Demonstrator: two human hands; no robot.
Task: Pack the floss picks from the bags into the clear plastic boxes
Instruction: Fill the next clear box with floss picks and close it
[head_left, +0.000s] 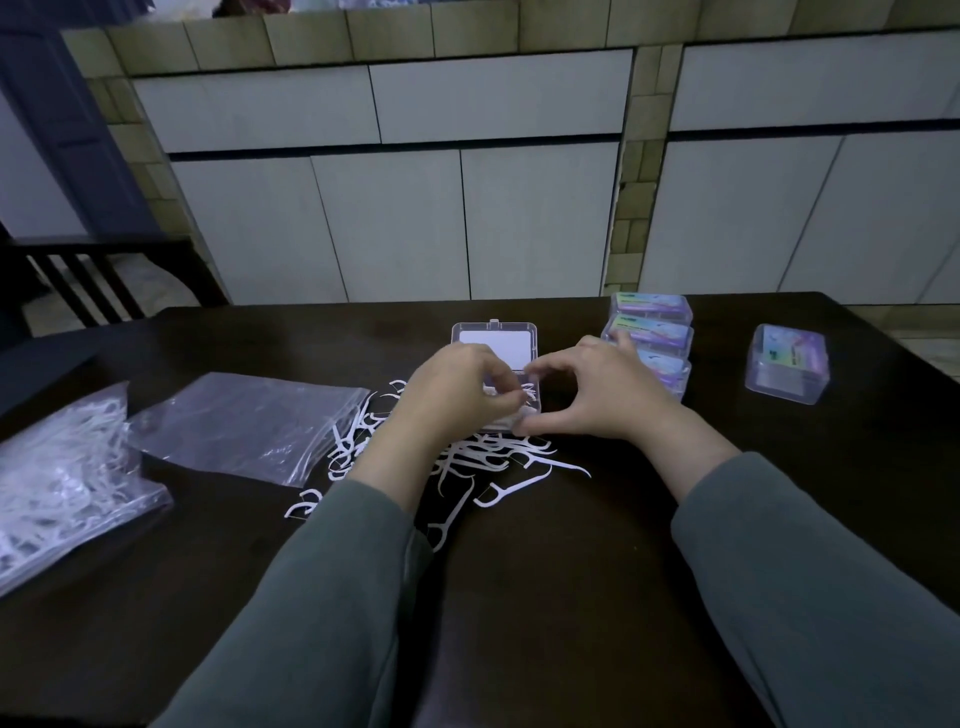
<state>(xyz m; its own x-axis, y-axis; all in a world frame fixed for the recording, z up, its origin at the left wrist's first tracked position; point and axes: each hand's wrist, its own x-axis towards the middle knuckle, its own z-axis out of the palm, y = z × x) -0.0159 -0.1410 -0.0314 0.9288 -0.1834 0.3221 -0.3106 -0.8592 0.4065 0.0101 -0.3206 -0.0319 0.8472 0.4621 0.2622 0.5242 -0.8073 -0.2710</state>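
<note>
On the far left of the table (571, 597) lies a full bag (57, 483) of picks, and just beside it an emptied bag (244, 426), flat and slack. Loose picks (488, 457) sprawl in a heap between the forearms, touching the near edge of the open box (496, 364), whose lid stands tilted back.

The left hand (457, 395) hovers over the box's tray with its fingers curled, pinching what looks like a few picks at the fingertips; how many is hard to tell. The right hand (587, 389) braces the box's right side, thumb and forefinger curved round its corner.

To do this step well, the picks should probably go in laid flat, all heads one way, so the tray fills evenly and the lid can close. The right hand should keep the light box from sliding.

Further right, three closed boxes (652, 338) sit in a row, with another (787, 364) well apart from them.
</note>
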